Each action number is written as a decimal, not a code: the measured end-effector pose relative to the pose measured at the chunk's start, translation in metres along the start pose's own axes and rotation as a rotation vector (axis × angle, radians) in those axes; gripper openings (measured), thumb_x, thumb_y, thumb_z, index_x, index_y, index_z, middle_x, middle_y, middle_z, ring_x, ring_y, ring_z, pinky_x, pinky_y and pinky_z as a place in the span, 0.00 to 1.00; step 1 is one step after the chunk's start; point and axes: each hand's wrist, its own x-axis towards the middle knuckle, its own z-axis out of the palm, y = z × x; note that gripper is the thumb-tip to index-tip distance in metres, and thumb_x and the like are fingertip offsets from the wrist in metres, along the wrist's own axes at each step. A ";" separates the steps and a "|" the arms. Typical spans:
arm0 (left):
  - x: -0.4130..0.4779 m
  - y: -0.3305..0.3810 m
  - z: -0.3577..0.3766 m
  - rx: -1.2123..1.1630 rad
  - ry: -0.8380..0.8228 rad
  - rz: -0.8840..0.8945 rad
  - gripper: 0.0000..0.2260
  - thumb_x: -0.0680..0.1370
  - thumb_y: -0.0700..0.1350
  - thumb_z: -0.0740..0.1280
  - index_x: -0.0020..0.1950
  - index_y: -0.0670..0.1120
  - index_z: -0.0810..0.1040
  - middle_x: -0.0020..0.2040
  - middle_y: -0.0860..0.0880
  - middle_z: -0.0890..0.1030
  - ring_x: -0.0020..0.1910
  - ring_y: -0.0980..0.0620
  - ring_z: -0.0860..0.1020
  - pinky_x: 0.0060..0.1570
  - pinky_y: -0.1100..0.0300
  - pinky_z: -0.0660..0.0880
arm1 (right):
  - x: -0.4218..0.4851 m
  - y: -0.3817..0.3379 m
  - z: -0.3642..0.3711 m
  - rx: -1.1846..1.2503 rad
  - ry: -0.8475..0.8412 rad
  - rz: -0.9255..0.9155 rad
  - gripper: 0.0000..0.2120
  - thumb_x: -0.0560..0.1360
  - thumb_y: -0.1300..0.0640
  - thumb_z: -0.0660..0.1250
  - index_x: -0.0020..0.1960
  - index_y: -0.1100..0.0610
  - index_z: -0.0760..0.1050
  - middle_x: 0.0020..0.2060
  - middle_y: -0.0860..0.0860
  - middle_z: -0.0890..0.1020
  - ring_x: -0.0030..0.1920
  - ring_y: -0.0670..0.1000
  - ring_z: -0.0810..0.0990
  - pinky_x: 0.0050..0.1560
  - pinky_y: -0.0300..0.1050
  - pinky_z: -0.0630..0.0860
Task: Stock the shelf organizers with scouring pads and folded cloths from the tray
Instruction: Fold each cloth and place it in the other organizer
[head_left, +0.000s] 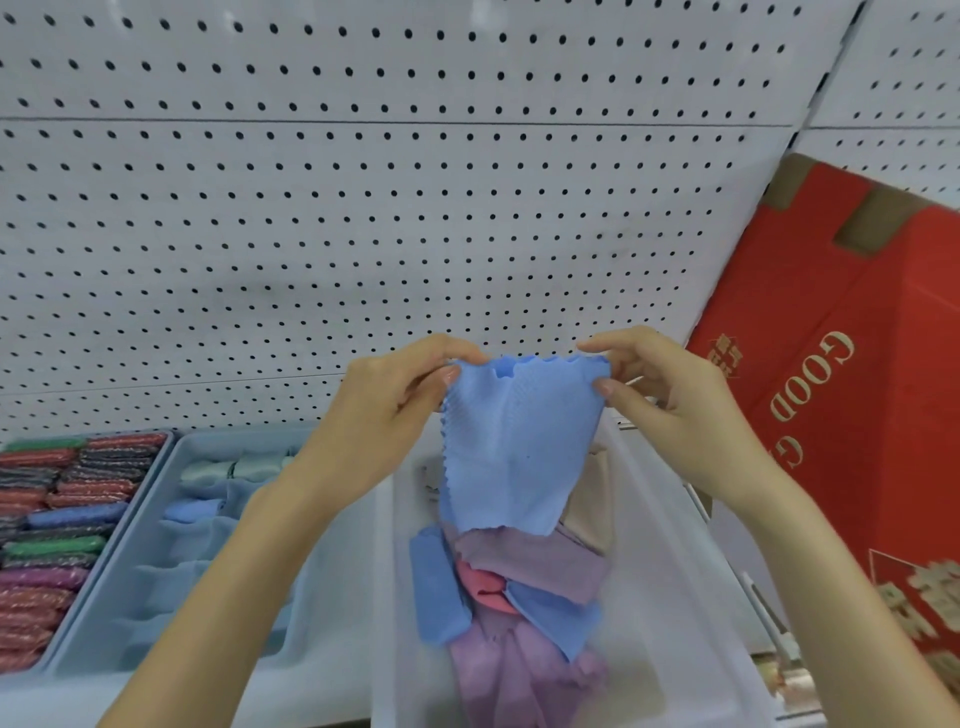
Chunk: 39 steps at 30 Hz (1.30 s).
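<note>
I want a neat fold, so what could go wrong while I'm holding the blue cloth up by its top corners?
The blue cloth hangs only from pinches by the left hand and right hand; a corner could slip and it would fall into the tray. Its lower edge hangs over the loose cloths and might drag them.

Both bare arms reach forward and up from below. The left hand and the right hand are at the same height, palms facing each other. Each one pinches a top corner of the blue cloth between thumb and first finger.
</note>
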 end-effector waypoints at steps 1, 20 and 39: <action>0.000 0.000 0.000 -0.008 -0.017 -0.005 0.13 0.80 0.42 0.59 0.54 0.60 0.77 0.43 0.54 0.82 0.41 0.48 0.78 0.50 0.55 0.78 | 0.000 0.001 0.000 0.000 -0.003 -0.003 0.20 0.75 0.67 0.66 0.53 0.42 0.76 0.43 0.45 0.78 0.44 0.45 0.77 0.44 0.31 0.72; 0.002 -0.010 0.003 -0.020 -0.467 -0.251 0.14 0.73 0.34 0.60 0.41 0.52 0.78 0.28 0.47 0.76 0.34 0.50 0.72 0.30 0.67 0.65 | -0.005 0.027 -0.001 -0.002 -0.444 -0.025 0.31 0.75 0.73 0.61 0.59 0.36 0.75 0.48 0.41 0.73 0.47 0.47 0.73 0.46 0.38 0.72; -0.013 -0.013 0.024 0.051 -0.471 -0.257 0.14 0.72 0.34 0.62 0.40 0.54 0.78 0.27 0.56 0.78 0.33 0.50 0.76 0.39 0.60 0.72 | -0.031 0.059 0.015 -0.034 -0.622 0.255 0.11 0.66 0.56 0.68 0.39 0.65 0.78 0.41 0.64 0.78 0.40 0.51 0.76 0.47 0.58 0.74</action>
